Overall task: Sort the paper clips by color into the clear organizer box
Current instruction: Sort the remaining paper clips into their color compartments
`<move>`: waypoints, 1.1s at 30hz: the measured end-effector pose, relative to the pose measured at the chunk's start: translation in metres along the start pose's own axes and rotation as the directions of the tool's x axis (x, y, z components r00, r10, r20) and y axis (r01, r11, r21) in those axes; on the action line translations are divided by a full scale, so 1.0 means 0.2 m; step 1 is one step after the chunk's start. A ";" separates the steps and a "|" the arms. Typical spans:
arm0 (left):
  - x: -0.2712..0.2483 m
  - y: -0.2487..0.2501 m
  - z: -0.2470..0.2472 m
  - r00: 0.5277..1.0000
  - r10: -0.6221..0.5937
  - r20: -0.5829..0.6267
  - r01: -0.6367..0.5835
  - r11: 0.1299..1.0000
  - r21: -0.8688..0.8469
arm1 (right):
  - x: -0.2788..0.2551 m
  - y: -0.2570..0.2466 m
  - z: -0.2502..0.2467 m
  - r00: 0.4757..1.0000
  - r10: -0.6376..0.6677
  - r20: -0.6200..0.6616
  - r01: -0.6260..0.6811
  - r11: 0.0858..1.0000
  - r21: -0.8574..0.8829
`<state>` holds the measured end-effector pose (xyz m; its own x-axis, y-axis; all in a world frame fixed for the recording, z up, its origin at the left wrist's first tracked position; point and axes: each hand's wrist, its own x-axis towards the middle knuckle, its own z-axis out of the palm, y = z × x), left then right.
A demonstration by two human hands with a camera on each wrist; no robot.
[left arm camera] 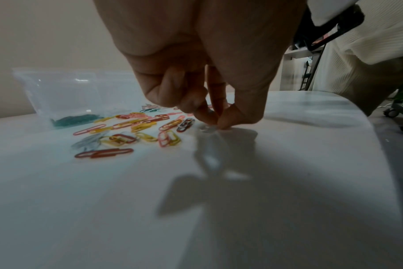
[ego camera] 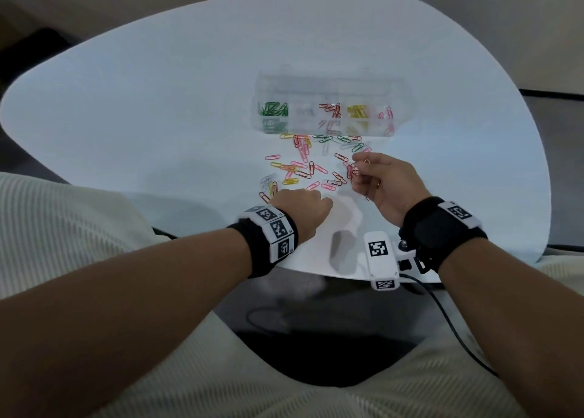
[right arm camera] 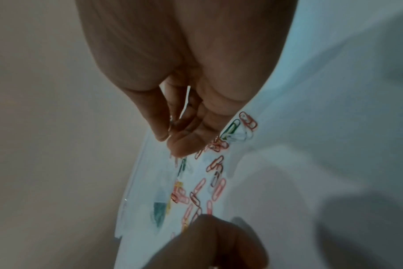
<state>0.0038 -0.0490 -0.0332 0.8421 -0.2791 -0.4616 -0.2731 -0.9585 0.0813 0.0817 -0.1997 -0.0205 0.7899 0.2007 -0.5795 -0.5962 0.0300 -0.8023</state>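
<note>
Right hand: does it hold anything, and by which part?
The right hand holds a small bunch of red clips at its fingers; which part of each clip is pinched cannot be told.

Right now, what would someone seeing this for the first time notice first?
A scatter of colourful wire paper clips on the white oval table, just before the clear plastic organizer box. The right hand holds a bunch of red clips; the left hand pinches at the tabletop.

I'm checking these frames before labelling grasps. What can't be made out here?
- Left hand: whether its fingertips pinch a clip; blurred in the left wrist view, hidden by the hand from the head.
- Right hand: how many clips it holds; too small.
- Clear organizer box: second compartment's contents; faint.
</note>
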 end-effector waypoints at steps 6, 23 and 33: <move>0.01 0.00 0.03 1.000 0.031 -0.006 -0.031 0.999 -0.042 | 0.01 -0.02 0.04 0.992 0.112 0.052 -0.121 0.970 0.213; 0.04 -0.30 -0.12 0.906 -0.402 0.130 0.390 0.679 -0.622 | 0.13 0.03 0.19 0.982 -0.167 0.087 0.115 0.164 -0.980; 0.03 -0.20 -0.08 0.972 -0.236 -0.016 0.214 0.906 -0.364 | 0.13 0.01 0.09 0.960 -0.279 0.001 0.138 0.472 -0.871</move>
<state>0.0268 -0.0126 -0.0244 0.8901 -0.0456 -0.4534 0.1024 -0.9495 0.2965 0.0992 -0.1773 -0.0340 0.9245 0.1856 -0.3329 -0.0474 -0.8105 -0.5838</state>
